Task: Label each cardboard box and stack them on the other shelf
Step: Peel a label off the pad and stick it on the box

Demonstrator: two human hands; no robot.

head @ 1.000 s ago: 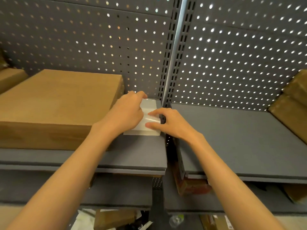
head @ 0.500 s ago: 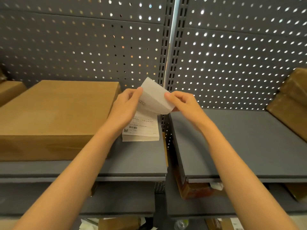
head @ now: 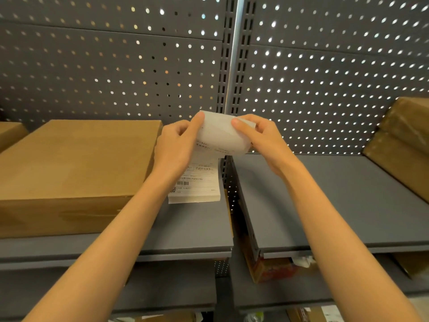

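Note:
A white label sheet (head: 220, 133) is held up in front of the pegboard, curled, its blank back towards me. My left hand (head: 178, 145) pinches its left edge and my right hand (head: 260, 138) pinches its right edge. Below them a stack of printed labels (head: 197, 182) lies on the left shelf (head: 185, 228). A large flat cardboard box (head: 76, 163) sits on that shelf, just left of the stack. The right shelf (head: 336, 201) lies beside it, bare in the middle.
Cardboard boxes (head: 404, 145) lean at the right end of the right shelf. Another box corner (head: 9, 133) shows at the far left. A grey pegboard (head: 301, 77) backs both shelves, with a metal upright (head: 232, 66) between them. Lower shelves hold a red carton (head: 274, 268).
Both hands lifted one label off the stack and raised it. It now curls between my fingers, higher than half a second ago. The printed top of the stack is uncovered.

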